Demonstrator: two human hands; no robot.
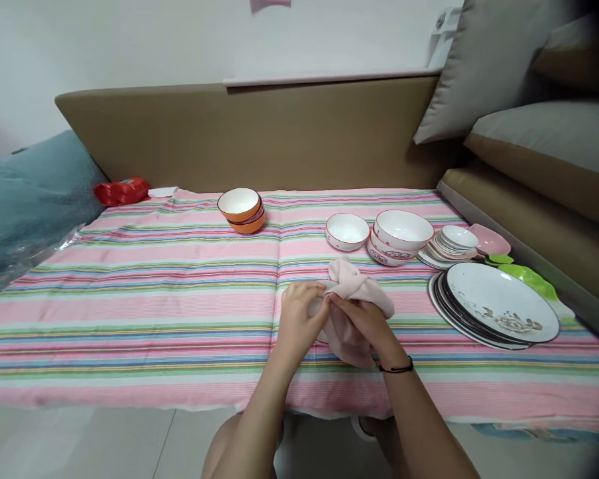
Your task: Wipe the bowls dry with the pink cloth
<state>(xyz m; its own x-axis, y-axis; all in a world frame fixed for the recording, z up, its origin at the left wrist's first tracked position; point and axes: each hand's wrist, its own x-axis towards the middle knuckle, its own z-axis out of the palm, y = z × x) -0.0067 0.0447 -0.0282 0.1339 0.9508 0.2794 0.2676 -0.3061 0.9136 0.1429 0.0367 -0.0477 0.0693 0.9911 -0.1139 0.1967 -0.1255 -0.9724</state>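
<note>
My left hand is closed on the edge of a white bowl, which is mostly hidden by my hands and a cloth. My right hand is wrapped in and gripping the pale pink cloth, pressing it against the bowl. The cloth bunches up above the fingers and hangs down below them. Both hands meet over the striped cover, near its front edge. Just beyond them stands a single white bowl with a red rim, beside a stack of larger matching bowls.
Large plates are piled to the right, with small dishes, a pink dish and a green leaf-shaped dish behind. Orange bowls stack at the back. A red bundle lies far left. Grey-brown cushions border the right.
</note>
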